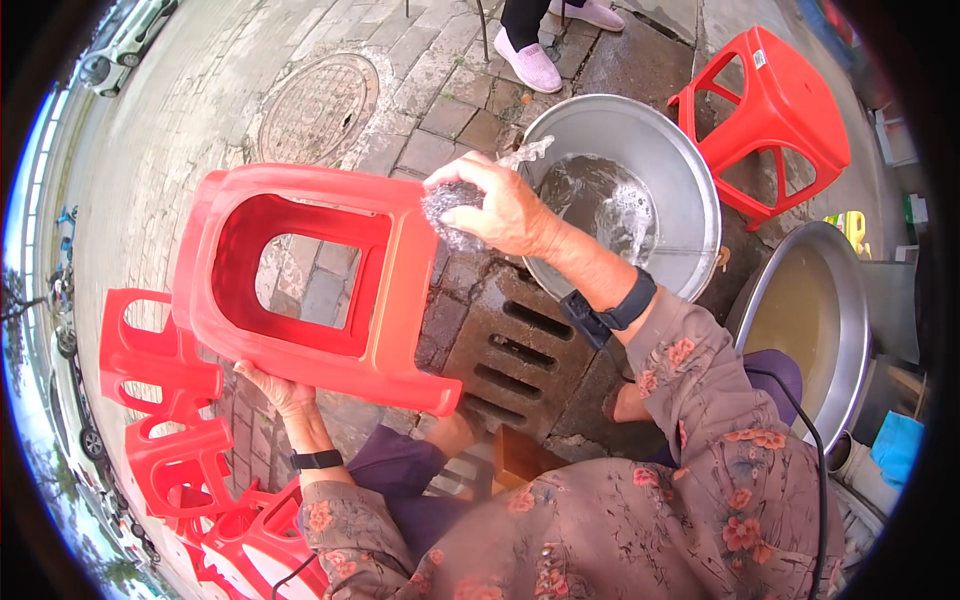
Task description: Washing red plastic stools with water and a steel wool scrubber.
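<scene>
Red plastic stool [390, 285] lies tipped over in the centre-left of the head view, its hollow side partly showing and paving visible through its opening. The left hand [287, 394] grips its lower edge, thumb along the rim, the other fingers partly hidden. The right hand [505, 212] is curled around a grey mesh scourer [447, 213] at the stool's upper right corner; I cannot tell how firmly the scourer presses on it. Clear water [527, 152] splashes just above that hand. Right of the upper centre stands a round metal tub [697, 185] with churning water inside; a second metal basin [848, 310], holding murky water, sits at the right of the frame. Another red stool [812, 125] stands at the upper right, beside the tub, and more red stools [180, 460] crowd the lower left. Near the centre, a slotted drain cover [477, 345] is set in wet ground. At the top edge shows someone's pink shoe [530, 66]
</scene>
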Tool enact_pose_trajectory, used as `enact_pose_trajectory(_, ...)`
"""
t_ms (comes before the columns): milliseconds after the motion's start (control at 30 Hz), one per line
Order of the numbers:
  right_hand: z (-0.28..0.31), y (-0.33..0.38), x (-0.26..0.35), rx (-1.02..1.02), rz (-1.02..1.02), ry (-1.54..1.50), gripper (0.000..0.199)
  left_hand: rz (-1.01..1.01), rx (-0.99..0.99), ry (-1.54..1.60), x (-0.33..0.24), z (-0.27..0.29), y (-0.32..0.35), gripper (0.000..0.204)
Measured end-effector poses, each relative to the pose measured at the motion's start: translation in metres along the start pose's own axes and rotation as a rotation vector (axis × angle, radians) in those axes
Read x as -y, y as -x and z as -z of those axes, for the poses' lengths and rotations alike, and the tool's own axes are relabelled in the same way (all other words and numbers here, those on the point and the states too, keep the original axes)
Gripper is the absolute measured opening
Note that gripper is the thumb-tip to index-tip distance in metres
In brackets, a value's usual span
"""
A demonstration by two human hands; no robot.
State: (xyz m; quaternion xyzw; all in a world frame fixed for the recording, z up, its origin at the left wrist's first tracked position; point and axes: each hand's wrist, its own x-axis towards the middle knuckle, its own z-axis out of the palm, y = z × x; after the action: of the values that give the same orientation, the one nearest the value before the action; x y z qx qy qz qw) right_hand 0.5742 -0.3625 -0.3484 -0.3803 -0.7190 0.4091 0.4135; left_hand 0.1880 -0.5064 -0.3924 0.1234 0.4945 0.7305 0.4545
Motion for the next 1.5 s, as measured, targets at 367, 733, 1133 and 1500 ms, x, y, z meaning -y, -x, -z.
enact_pose_trajectory(367, -0.146, -0.152, 0.052, -0.3, 0.182, 0.284, 0.024, 0.036, 0.212, -0.073, 0.01, -0.033, 0.036, 0.061)
enact_pose_trajectory(733, -0.084, -0.066, -0.024, -0.247, -0.39, 0.111, 0.034, -0.035, 0.199, -0.115, 0.01, -0.004, 0.018, 0.066)
enact_pose_trajectory(1133, -0.093, -0.026, -0.047, -0.185, -0.277, 0.072, 0.043, -0.214, -0.144, -0.279, -0.004, 0.016, 0.007, 0.051)
enact_pose_trajectory(1500, -0.162, 0.006, -0.017, -0.35, -0.126, 0.264, 0.035, -0.447, 0.434, -1.62, 0.042, -0.087, 0.048, 0.06)
